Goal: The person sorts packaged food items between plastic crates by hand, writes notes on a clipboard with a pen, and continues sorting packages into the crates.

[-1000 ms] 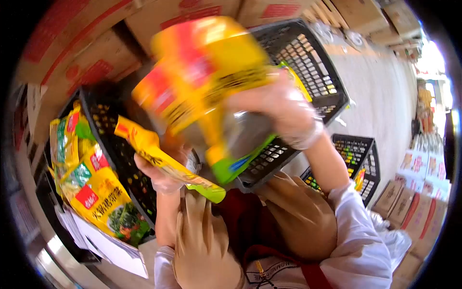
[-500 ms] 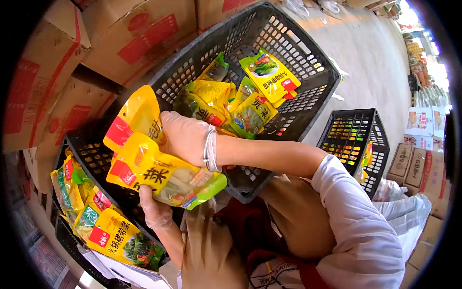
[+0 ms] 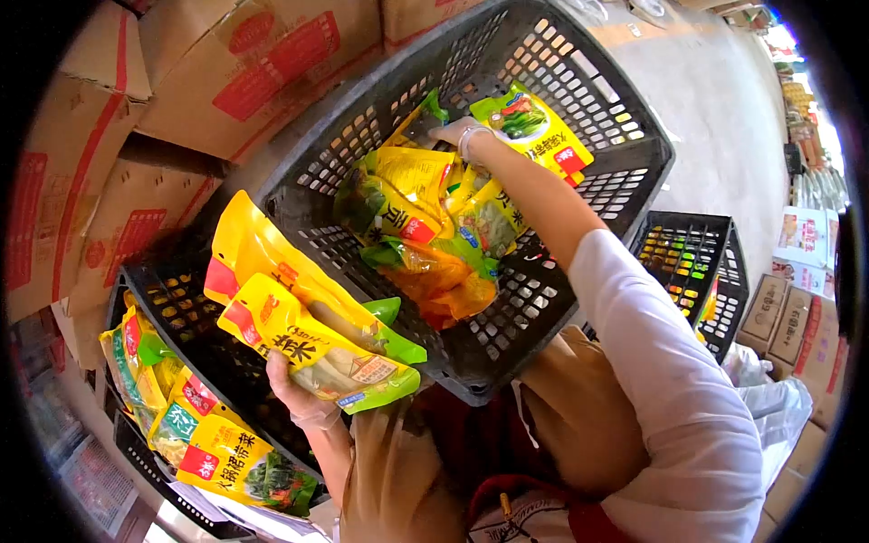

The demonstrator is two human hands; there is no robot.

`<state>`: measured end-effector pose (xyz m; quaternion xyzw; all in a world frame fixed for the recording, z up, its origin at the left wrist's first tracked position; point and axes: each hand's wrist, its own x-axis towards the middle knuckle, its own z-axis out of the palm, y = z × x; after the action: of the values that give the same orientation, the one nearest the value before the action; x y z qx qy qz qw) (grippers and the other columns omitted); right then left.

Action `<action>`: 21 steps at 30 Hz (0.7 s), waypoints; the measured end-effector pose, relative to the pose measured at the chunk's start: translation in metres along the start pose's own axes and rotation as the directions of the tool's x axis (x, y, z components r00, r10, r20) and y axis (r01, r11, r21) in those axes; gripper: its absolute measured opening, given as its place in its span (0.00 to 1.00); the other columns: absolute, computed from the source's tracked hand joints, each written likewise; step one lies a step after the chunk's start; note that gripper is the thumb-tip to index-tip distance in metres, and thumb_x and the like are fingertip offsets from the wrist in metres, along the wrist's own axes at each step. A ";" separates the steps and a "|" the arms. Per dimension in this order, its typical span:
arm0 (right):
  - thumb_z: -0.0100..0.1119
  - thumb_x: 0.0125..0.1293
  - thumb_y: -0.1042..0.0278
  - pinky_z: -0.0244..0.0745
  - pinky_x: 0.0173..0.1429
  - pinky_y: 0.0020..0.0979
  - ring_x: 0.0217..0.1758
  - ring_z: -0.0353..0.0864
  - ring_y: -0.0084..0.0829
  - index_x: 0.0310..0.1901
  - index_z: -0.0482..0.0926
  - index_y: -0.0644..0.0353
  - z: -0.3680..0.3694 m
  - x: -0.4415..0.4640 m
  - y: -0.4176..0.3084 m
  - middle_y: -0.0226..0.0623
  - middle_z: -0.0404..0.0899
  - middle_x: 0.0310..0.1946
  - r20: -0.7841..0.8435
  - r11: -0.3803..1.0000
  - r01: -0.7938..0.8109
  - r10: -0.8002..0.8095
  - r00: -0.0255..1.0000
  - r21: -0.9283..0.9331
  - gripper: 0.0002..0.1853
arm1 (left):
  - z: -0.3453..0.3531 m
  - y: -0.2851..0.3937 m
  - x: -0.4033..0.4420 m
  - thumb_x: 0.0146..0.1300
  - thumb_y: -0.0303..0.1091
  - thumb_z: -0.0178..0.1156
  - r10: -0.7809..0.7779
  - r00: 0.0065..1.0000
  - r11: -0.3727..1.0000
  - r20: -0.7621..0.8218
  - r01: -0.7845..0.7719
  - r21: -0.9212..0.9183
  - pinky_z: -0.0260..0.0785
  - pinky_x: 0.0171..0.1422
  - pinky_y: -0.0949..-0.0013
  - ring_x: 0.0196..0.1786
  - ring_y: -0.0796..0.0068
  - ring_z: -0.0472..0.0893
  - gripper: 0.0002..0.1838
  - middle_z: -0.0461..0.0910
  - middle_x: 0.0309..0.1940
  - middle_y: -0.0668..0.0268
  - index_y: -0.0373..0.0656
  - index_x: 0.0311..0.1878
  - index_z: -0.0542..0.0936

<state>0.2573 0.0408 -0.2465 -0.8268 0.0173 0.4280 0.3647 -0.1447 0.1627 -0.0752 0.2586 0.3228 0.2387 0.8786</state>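
My left hand [image 3: 303,398], in a clear glove, is closed on yellow food pouches [image 3: 317,348] with green bottoms; at least two overlap there. Inside the large black crate [image 3: 362,244], my right hand [image 3: 457,134] reaches to the far side, beside a yellow and green pouch [image 3: 418,122]. Its fingertips are too small and partly hidden to tell what they grip. Several other yellow pouches [image 3: 421,172] lie in that crate, with an orange pouch [image 3: 444,281] nearer me and a flat pouch [image 3: 534,131] to the right.
Cardboard boxes [image 3: 244,72] are stacked at the left and back. A lower crate [image 3: 154,271] stands at left beside more pouches [image 3: 226,457]. Another black crate [image 3: 683,262] is at right, with clear plastic bags [image 3: 769,407] and cartons [image 3: 797,317] beyond.
My right hand has left the pouches at my left hand and moved into the large crate. The orange pouch there now shows. My left hand still holds its pouches.
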 end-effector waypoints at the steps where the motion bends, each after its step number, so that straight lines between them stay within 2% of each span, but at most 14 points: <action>1: 0.65 0.53 0.54 0.73 0.33 0.28 0.27 0.78 0.26 0.36 0.81 0.67 0.007 0.008 0.007 0.38 0.82 0.30 0.106 0.957 0.248 -0.234 0.967 -0.150 0.20 | -0.001 0.000 0.000 0.63 0.48 0.51 0.027 0.999 1.000 0.020 -0.027 0.006 0.65 0.61 0.62 0.56 0.66 0.73 0.26 0.73 0.55 0.63 0.41 0.59 0.68; 2: 0.66 0.52 0.53 0.73 0.35 0.29 0.30 0.79 0.27 0.38 0.81 0.68 0.014 0.006 0.008 0.40 0.82 0.33 0.205 0.833 0.493 -0.451 0.868 -0.253 0.22 | -0.001 -0.001 0.000 0.63 0.48 0.50 0.056 0.998 0.998 0.041 -0.057 0.010 0.64 0.62 0.61 0.57 0.66 0.72 0.27 0.72 0.56 0.63 0.41 0.59 0.68; 3: 0.66 0.52 0.53 0.73 0.37 0.29 0.33 0.80 0.28 0.40 0.80 0.68 0.030 0.010 -0.002 0.40 0.82 0.35 0.006 0.973 0.156 -0.157 0.988 -0.172 0.24 | -0.006 -0.001 0.000 0.63 0.48 0.49 0.056 0.998 0.998 0.005 -0.056 0.024 0.64 0.62 0.62 0.57 0.66 0.72 0.27 0.73 0.56 0.62 0.41 0.60 0.68; 4: 0.66 0.52 0.52 0.73 0.39 0.30 0.36 0.80 0.29 0.42 0.79 0.68 0.039 0.012 -0.005 0.41 0.82 0.37 -0.158 0.981 -0.190 0.184 0.970 -0.024 0.25 | -0.005 -0.002 -0.001 0.63 0.48 0.49 0.050 0.999 0.998 -0.002 -0.050 0.031 0.64 0.62 0.62 0.57 0.66 0.72 0.27 0.73 0.56 0.62 0.41 0.60 0.68; 5: 0.65 0.52 0.55 0.74 0.41 0.30 0.38 0.80 0.29 0.43 0.79 0.65 0.034 0.013 -0.008 0.39 0.81 0.39 -0.133 0.967 -0.172 0.149 0.980 -0.187 0.22 | -0.002 -0.002 -0.001 0.62 0.48 0.50 0.085 0.996 0.996 -0.031 -0.084 0.037 0.65 0.60 0.62 0.55 0.66 0.73 0.26 0.74 0.54 0.62 0.40 0.58 0.69; 6: 0.64 0.52 0.57 0.74 0.42 0.31 0.41 0.80 0.30 0.44 0.80 0.62 0.031 0.011 -0.008 0.37 0.81 0.41 -0.020 0.840 0.023 -0.040 0.999 -0.542 0.20 | 0.000 -0.002 0.000 0.61 0.48 0.50 0.126 0.990 0.992 -0.056 -0.124 0.038 0.65 0.59 0.62 0.53 0.67 0.75 0.26 0.75 0.52 0.62 0.39 0.57 0.70; 7: 0.63 0.53 0.59 0.75 0.44 0.32 0.43 0.80 0.31 0.45 0.80 0.59 0.030 0.008 -0.009 0.35 0.80 0.43 0.085 0.555 0.161 -0.160 0.983 -0.816 0.19 | -0.004 -0.003 -0.001 0.61 0.48 0.50 0.129 0.990 0.991 -0.054 -0.127 0.036 0.65 0.59 0.62 0.53 0.67 0.75 0.26 0.75 0.52 0.62 0.39 0.57 0.70; 9: 0.61 0.53 0.64 0.76 0.47 0.33 0.48 0.80 0.32 0.47 0.80 0.52 0.035 0.017 0.002 0.32 0.80 0.48 0.115 0.234 0.159 -0.190 0.975 -0.959 0.17 | -0.013 -0.005 -0.006 0.63 0.50 0.47 0.212 0.972 0.961 -0.105 -0.188 0.201 0.65 0.59 0.64 0.54 0.68 0.74 0.27 0.75 0.52 0.63 0.39 0.57 0.70; 10: 0.61 0.53 0.64 0.76 0.47 0.33 0.48 0.80 0.32 0.47 0.80 0.52 0.037 0.029 0.009 0.32 0.80 0.48 0.115 0.235 0.158 -0.188 0.975 -0.959 0.17 | -0.015 -0.007 -0.009 0.63 0.51 0.46 0.239 0.963 0.945 -0.121 -0.202 0.258 0.65 0.60 0.65 0.54 0.68 0.74 0.27 0.74 0.52 0.63 0.39 0.57 0.70; 11: 0.62 0.51 0.66 0.76 0.46 0.33 0.47 0.81 0.33 0.44 0.81 0.54 0.042 0.065 0.027 0.34 0.81 0.45 0.078 0.423 0.164 -0.211 0.974 -0.891 0.16 | -0.013 -0.009 -0.011 0.64 0.53 0.45 0.318 0.941 0.900 -0.120 -0.260 0.349 0.64 0.60 0.66 0.54 0.69 0.73 0.29 0.74 0.53 0.63 0.39 0.58 0.69; 13: 0.63 0.49 0.67 0.77 0.44 0.33 0.44 0.82 0.36 0.38 0.83 0.54 0.028 -0.006 0.000 0.38 0.82 0.40 0.061 0.381 0.243 -0.431 0.900 -0.892 0.12 | -0.025 -0.008 -0.016 0.65 0.55 0.42 0.421 0.902 0.810 -0.094 -0.327 0.487 0.61 0.62 0.66 0.56 0.70 0.71 0.30 0.71 0.55 0.63 0.39 0.59 0.68; 17: 0.55 0.53 0.71 0.77 0.42 0.36 0.42 0.82 0.37 0.34 0.83 0.55 -0.002 -0.051 -0.014 0.39 0.83 0.37 0.010 0.326 0.324 -0.692 0.722 -0.888 0.08 | -0.030 -0.006 -0.026 0.64 0.60 0.41 0.640 0.757 0.461 0.131 -0.515 0.723 0.55 0.67 0.61 0.62 0.63 0.64 0.35 0.60 0.62 0.60 0.42 0.64 0.59; 20: 0.52 0.55 0.71 0.76 0.39 0.36 0.35 0.82 0.37 0.33 0.82 0.58 -0.064 -0.119 -0.047 0.41 0.82 0.32 0.075 0.048 0.213 -0.842 0.535 -0.976 0.08 | -0.007 -0.006 -0.026 0.62 0.61 0.46 0.706 0.503 -0.054 0.498 -0.663 0.747 0.51 0.70 0.55 0.66 0.54 0.59 0.40 0.51 0.68 0.54 0.43 0.69 0.51; 21: 0.54 0.55 0.66 0.75 0.37 0.36 0.33 0.81 0.36 0.32 0.80 0.60 -0.089 -0.149 -0.053 0.42 0.81 0.28 -0.054 0.236 0.348 -0.886 0.460 -0.908 0.08 | -0.001 -0.003 -0.025 0.62 0.59 0.48 0.658 0.391 -0.268 0.644 -0.677 0.686 0.52 0.70 0.53 0.66 0.52 0.59 0.41 0.51 0.68 0.51 0.43 0.69 0.50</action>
<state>0.2427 -0.0181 -0.0753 -0.9002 -0.4215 -0.0836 0.0699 -0.1615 0.1460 -0.0663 0.8410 0.1824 0.4415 0.2541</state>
